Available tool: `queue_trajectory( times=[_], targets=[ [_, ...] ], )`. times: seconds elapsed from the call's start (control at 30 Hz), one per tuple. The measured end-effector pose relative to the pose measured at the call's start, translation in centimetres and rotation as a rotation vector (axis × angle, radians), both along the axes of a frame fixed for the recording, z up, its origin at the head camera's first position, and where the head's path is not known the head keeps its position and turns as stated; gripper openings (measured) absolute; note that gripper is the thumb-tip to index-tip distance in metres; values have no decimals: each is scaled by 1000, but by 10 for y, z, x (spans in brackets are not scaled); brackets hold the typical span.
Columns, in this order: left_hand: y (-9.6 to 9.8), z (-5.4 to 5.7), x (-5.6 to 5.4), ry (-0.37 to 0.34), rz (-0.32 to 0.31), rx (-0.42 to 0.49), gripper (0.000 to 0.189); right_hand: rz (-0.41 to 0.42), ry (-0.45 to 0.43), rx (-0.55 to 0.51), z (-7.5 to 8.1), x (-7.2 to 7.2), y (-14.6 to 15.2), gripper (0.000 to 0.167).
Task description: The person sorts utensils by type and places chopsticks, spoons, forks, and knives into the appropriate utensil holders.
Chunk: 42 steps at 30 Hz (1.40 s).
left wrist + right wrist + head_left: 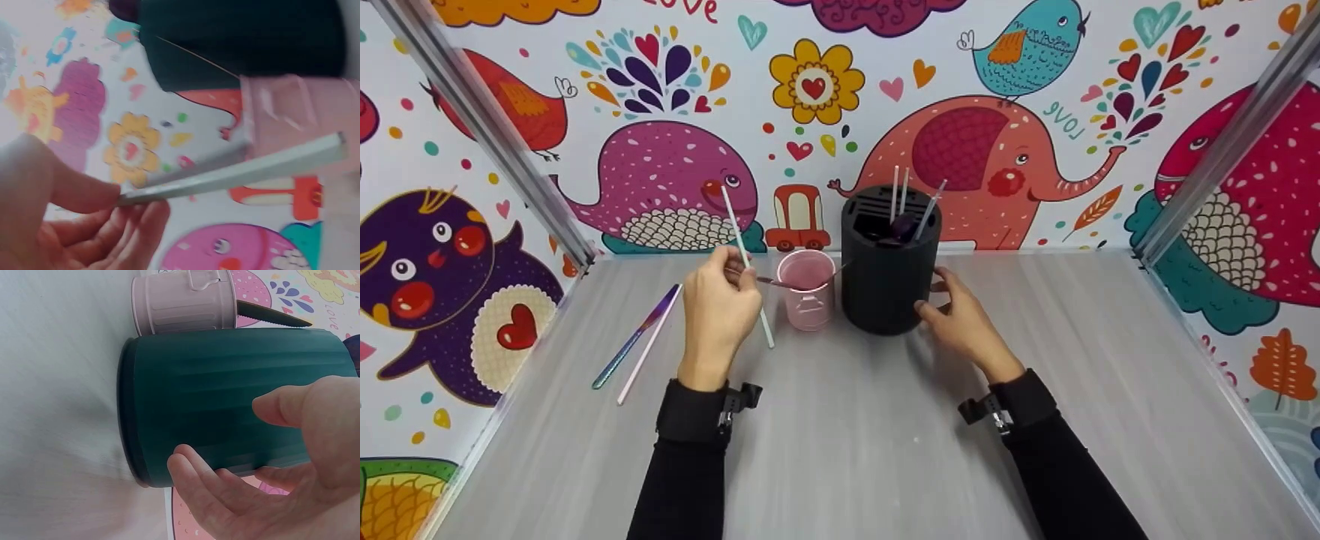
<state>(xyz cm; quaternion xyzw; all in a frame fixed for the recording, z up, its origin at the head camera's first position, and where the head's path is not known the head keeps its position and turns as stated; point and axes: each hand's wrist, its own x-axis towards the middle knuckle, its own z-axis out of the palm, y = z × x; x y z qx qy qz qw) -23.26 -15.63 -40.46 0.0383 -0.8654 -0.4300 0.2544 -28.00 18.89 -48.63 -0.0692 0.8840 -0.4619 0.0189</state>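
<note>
Between thumb and fingers, my left hand [724, 304] pinches a pale green chopstick [242, 171], which slants in front of the small pink bucket [810, 311]. Behind it in the left wrist view runs a blurred greyish strip; whether the hand also touches this I cannot tell. Thin dark cutlery lies across the bucket's mouth, and a serrated knife blade [270, 314] sticks out of it in the right wrist view. My right hand [964, 322] rests at the right side of a black ribbed utensil holder [885, 289], thumb in front and fingers along its side.
Left of the left hand, an iridescent blue-purple knife [634, 341] and a pale pink chopstick [645, 352] lie on the grey table [840, 450]. Several thin sticks and dark purple cutlery [904, 225] stand in the holder. Printed panels with metal posts [502, 142] enclose the table.
</note>
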Motion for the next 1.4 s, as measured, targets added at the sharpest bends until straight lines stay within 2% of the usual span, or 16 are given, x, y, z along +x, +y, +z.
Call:
queue_trajectory(
  times=[0.1,0.2,0.3,0.4,0.5,0.6,0.7,0.87,1.0,1.23,1.4],
  targets=[
    [7,13,11,83,8,22,15,5,4,-3,0,-1,0,75],
    [16,24,22,180,-29,53,16,7,3,-11,0,-1,0,75],
    [28,33,31,284,-108,103,16,11,2,-25,-1,-2,0,75],
    [44,42,36,386,-195,168,15,13,5,-30,-2,-1,1,74],
    [63,51,37,471,-277,240,16,13,9,-26,-3,-1,2,74],
    [83,61,33,522,-350,290,21,8,11,-24,-3,0,3,74],
    [102,69,25,543,-399,282,27,6,11,-24,-4,0,3,74],
    [123,73,5,552,-425,172,25,-1,-9,-14,-3,0,2,75],
    [132,67,-6,526,-434,142,22,-8,-24,-5,-3,-1,0,76],
    [141,54,-17,515,-448,121,18,-3,-14,-11,-1,-2,-1,74],
    [147,48,-24,483,-420,-1,25,-8,0,-17,-2,-1,0,74]
  ],
)
